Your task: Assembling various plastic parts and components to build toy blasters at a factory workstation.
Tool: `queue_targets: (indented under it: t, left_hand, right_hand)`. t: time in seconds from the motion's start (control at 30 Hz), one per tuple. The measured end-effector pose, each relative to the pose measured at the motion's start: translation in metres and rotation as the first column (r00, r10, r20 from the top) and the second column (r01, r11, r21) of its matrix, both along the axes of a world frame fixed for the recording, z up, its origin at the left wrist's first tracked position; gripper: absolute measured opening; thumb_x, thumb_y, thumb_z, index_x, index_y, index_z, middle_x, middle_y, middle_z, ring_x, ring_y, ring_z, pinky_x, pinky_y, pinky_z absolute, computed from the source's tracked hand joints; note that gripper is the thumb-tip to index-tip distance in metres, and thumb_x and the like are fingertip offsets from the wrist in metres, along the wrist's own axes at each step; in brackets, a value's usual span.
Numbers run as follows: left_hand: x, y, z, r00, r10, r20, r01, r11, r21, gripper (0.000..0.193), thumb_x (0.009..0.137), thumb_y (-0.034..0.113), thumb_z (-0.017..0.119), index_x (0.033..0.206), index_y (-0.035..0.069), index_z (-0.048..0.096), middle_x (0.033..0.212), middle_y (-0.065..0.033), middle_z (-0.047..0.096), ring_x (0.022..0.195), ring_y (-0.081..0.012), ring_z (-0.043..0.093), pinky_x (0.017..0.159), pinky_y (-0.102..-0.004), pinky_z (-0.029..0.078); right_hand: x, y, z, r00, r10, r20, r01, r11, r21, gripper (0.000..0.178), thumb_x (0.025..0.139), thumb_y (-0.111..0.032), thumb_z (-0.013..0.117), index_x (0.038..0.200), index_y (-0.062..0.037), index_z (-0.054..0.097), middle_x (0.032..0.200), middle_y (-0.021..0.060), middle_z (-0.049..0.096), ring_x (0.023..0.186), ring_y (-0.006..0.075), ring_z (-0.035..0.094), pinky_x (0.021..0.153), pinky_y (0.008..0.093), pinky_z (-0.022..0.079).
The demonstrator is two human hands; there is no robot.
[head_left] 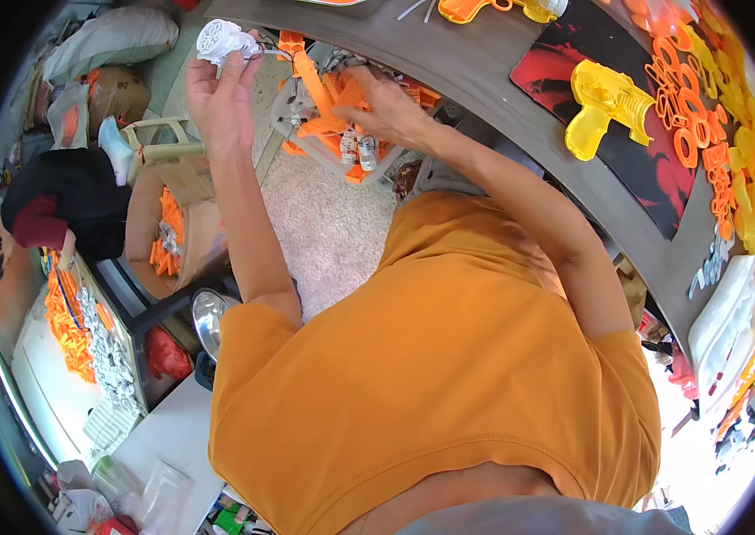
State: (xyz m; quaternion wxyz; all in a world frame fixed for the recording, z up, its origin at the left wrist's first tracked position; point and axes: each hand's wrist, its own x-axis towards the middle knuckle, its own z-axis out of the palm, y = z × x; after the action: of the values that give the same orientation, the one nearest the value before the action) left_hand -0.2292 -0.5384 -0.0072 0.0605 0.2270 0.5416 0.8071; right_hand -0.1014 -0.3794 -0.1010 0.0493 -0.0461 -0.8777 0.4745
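My left hand (221, 100) is raised at the upper left. Its fingers pinch a white round plastic part (220, 41) with a ring of holes in its face. Thin wires run from this part toward an orange piece by the bin. My right hand (388, 109) reaches into a clear plastic bin (379, 171), its fingers curled around an orange plastic part (348, 92); the fingertips are partly hidden. More orange pieces and a few grey-white parts (366, 152) lie in the bin below that hand.
On the dark table, a yellow toy gun shell (605, 109) lies on a black-red mat (549, 67). Orange rings (685, 120) and yellow parts crowd the right side. At left stand a cardboard box (141, 236) with orange pieces and another person (43, 223) beside a white parts table.
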Motion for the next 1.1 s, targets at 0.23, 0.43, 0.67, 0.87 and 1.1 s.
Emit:
queue_targets:
  t: [0.23, 0.43, 0.67, 0.87, 1.1]
  left_hand:
    - [0.018, 0.003, 0.014, 1.0, 0.021, -0.011, -0.021, 1.0, 0.01, 0.033, 0.089, -0.01, 0.058, 0.12, -0.003, 0.049, 0.121, -0.0162, 0.057, 0.111, -0.0343, 0.062, 0.098, -0.0472, 0.054]
    - [0.015, -0.007, -0.031, 0.989, 0.107, -0.101, -0.13, 0.957, -0.258, 0.038, 0.084, -0.001, 0.071, 0.116, 0.001, 0.051, 0.114, -0.0118, 0.062, 0.098, -0.0173, 0.064, 0.086, -0.0299, 0.054]
    - [0.027, -0.009, -0.025, 0.995, 0.074, 0.071, -0.065, 0.99, -0.124, 0.028, 0.088, -0.005, 0.063, 0.113, -0.002, 0.051, 0.116, -0.0139, 0.059, 0.103, -0.0262, 0.064, 0.092, -0.0399, 0.056]
    - [0.039, -0.005, 0.001, 0.991, -0.09, 0.097, 0.096, 0.994, -0.053, 0.027, 0.089, -0.006, 0.06, 0.115, -0.003, 0.051, 0.116, -0.0154, 0.059, 0.113, -0.0377, 0.061, 0.091, -0.0455, 0.057]
    - [0.054, 0.004, 0.032, 0.981, -0.187, 0.054, 0.182, 0.979, 0.093, 0.03, 0.091, -0.006, 0.057, 0.12, -0.002, 0.051, 0.118, -0.0171, 0.06, 0.113, -0.0382, 0.061, 0.091, -0.0475, 0.057]
  right_hand:
    - [-0.009, -0.021, 0.028, 0.989, -0.148, 0.009, 0.143, 0.933, -0.331, 0.037, 0.094, -0.029, 0.054, 0.11, 0.004, 0.05, 0.095, 0.0281, 0.062, 0.09, 0.0436, 0.061, 0.08, 0.0513, 0.047]
    - [0.007, -0.005, 0.035, 0.991, -0.093, -0.093, 0.07, 0.973, -0.222, 0.03, 0.098, -0.027, 0.049, 0.098, 0.003, 0.052, 0.078, 0.0223, 0.062, 0.071, 0.0376, 0.058, 0.067, 0.0462, 0.046]
    - [0.005, 0.008, 0.035, 0.97, 0.0, 0.243, 0.147, 0.796, -0.588, 0.035, 0.098, -0.035, 0.053, 0.102, -0.0016, 0.062, 0.073, 0.0027, 0.06, 0.052, 0.0081, 0.052, 0.051, 0.025, 0.043]
    - [0.003, 0.017, 0.017, 0.952, 0.185, 0.242, 0.095, 0.574, -0.813, 0.049, 0.096, -0.045, 0.051, 0.115, -0.0011, 0.061, 0.078, 0.004, 0.063, 0.06, 0.0108, 0.057, 0.061, 0.0263, 0.048]
    - [0.014, -0.002, -0.026, 0.975, 0.21, 0.075, 0.091, -0.072, -0.993, 0.037, 0.096, -0.026, 0.054, 0.125, -0.0031, 0.052, 0.121, 0.0086, 0.059, 0.11, 0.0202, 0.06, 0.097, 0.0349, 0.046]
